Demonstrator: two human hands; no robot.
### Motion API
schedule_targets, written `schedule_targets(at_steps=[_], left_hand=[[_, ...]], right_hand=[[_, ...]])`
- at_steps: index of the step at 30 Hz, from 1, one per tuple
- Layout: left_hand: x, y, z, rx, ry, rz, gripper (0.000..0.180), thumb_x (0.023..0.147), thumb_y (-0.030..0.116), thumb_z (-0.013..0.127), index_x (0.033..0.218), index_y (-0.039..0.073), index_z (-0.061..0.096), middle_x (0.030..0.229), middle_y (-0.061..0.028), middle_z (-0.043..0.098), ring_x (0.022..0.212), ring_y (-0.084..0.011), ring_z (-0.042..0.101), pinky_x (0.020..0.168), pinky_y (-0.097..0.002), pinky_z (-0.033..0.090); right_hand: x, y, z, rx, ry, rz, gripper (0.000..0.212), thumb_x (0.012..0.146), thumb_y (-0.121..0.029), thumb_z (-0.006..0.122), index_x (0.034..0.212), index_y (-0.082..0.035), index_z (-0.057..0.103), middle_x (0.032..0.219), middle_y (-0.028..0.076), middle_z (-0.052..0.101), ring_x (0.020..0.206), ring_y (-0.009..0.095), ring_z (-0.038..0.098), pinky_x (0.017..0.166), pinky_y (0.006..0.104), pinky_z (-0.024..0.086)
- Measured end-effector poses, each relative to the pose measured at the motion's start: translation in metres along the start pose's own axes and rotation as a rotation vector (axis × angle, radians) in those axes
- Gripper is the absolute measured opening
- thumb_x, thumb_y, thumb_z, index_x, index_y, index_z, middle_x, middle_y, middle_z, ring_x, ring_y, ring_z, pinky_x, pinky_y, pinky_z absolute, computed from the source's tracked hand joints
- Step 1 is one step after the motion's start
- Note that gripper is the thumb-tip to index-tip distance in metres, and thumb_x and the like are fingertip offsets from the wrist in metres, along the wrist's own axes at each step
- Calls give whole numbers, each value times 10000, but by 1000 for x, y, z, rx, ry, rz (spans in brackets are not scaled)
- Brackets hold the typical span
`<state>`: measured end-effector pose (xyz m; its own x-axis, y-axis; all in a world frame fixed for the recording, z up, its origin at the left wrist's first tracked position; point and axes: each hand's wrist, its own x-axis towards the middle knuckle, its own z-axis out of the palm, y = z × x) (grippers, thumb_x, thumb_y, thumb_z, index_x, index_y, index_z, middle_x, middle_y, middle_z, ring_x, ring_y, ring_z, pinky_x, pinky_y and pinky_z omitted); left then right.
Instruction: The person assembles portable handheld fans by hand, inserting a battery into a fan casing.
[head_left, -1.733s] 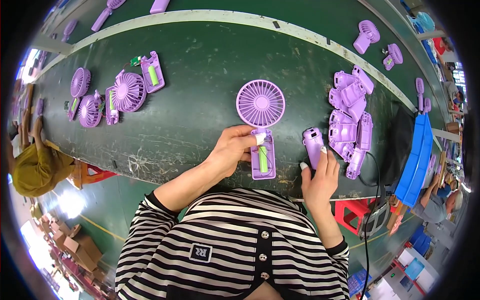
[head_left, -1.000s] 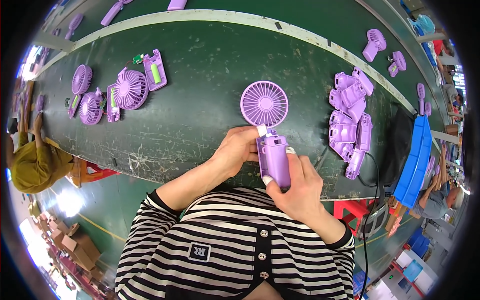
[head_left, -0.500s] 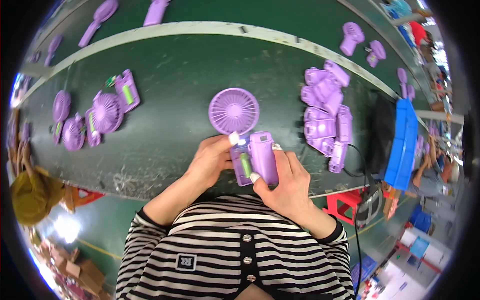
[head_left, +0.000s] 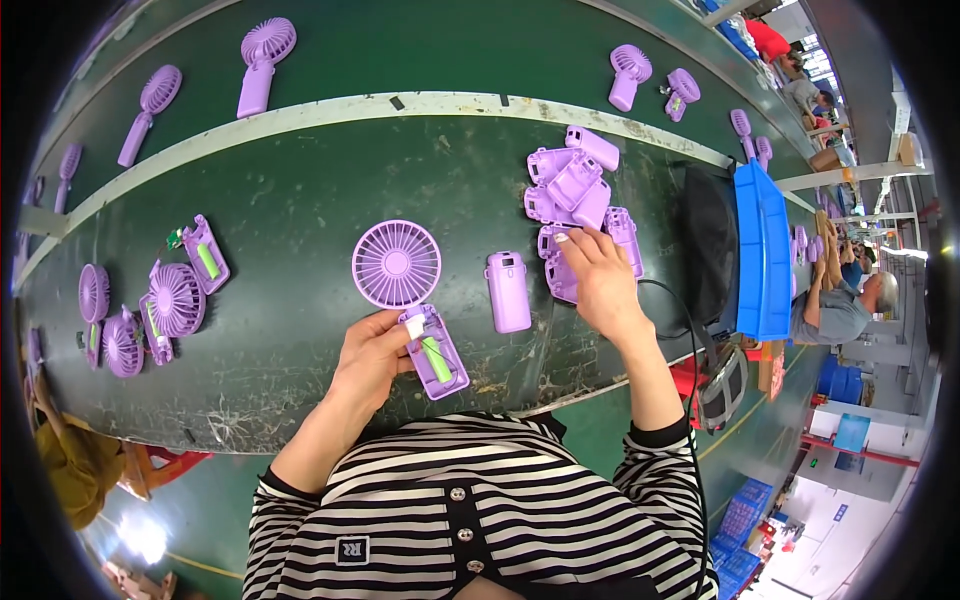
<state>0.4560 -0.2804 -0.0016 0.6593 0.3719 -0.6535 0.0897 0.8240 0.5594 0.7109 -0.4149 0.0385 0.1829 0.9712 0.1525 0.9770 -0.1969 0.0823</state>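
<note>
My left hand (head_left: pixel 372 352) grips the open handle of a purple handheld fan (head_left: pixel 458 372) by its upper end. A green battery (head_left: pixel 436 360) and thin wires show inside the handle, and the round fan grille (head_left: pixel 397 264) points away from me. On the table to its right lies a loose purple handle cover (head_left: pixel 509 292), touched by neither hand. My right hand (head_left: pixel 607 285) reaches over a pile of purple handle covers (head_left: pixel 573 187), fingers apart and bent down onto the nearer pieces. White caps sit on some fingertips. Its palm side is hidden.
Several half-open purple fans (head_left: pixel 176 300) with green batteries lie at the left. Beyond a pale rail (head_left: pixel 450 104) stand more purple fans (head_left: pixel 268 42). At the right are a black bag (head_left: pixel 706 240), a blue bin (head_left: pixel 762 255) and a black cable (head_left: pixel 690 330). Other people sit farther off.
My right hand has let go of the purple cover, which now lies apart on the table, and has moved right to the pile. My left hand still holds the fan. The whole view has shifted.
</note>
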Motion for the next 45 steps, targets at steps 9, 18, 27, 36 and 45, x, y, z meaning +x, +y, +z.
schedule_targets(at_steps=[9, 18, 27, 36, 45], left_hand=[[-1, 0, 1, -9, 8, -2, 235, 847, 115, 546, 1044, -11, 566, 913, -57, 585, 815, -145, 585, 718, -319, 515], [-1, 0, 2, 4, -4, 17, 213, 841, 145, 559, 991, -4, 584, 844, -36, 577, 733, -111, 556, 676, -306, 520], [-1, -1, 0, -13, -18, 28, 222, 836, 177, 572, 963, -4, 584, 850, -55, 598, 746, -133, 592, 668, -310, 519], [0, 0, 0, -149, -78, 11, 437, 851, 380, 502, 1033, -17, 524, 968, -127, 601, 871, -229, 602, 757, -401, 488], [0, 1, 2, -177, -70, 25, 486, 849, 431, 480, 1045, -11, 523, 996, -132, 597, 888, -230, 597, 764, -393, 483]], right_hand=[[-13, -30, -37, 333, 46, 4, 199, 666, -4, 584, 862, -34, 593, 748, 83, 513, 558, 258, 541, 487, 340, 442], [-27, -91, -69, 967, -651, -452, 303, 749, -175, 621, 1026, -58, 588, 949, 83, 586, 805, 244, 597, 619, 322, 496], [-22, -75, -57, 1380, -830, -171, 476, 622, -101, 692, 1076, -23, 573, 873, 100, 593, 756, 221, 573, 671, 302, 458], [-10, -134, -43, 511, 57, 97, 430, 589, -111, 676, 968, 38, 539, 740, 151, 534, 628, 306, 524, 578, 378, 442], [-3, -150, -32, 477, -36, 112, 461, 594, -186, 686, 986, 6, 537, 722, 120, 514, 586, 278, 545, 492, 367, 453]])
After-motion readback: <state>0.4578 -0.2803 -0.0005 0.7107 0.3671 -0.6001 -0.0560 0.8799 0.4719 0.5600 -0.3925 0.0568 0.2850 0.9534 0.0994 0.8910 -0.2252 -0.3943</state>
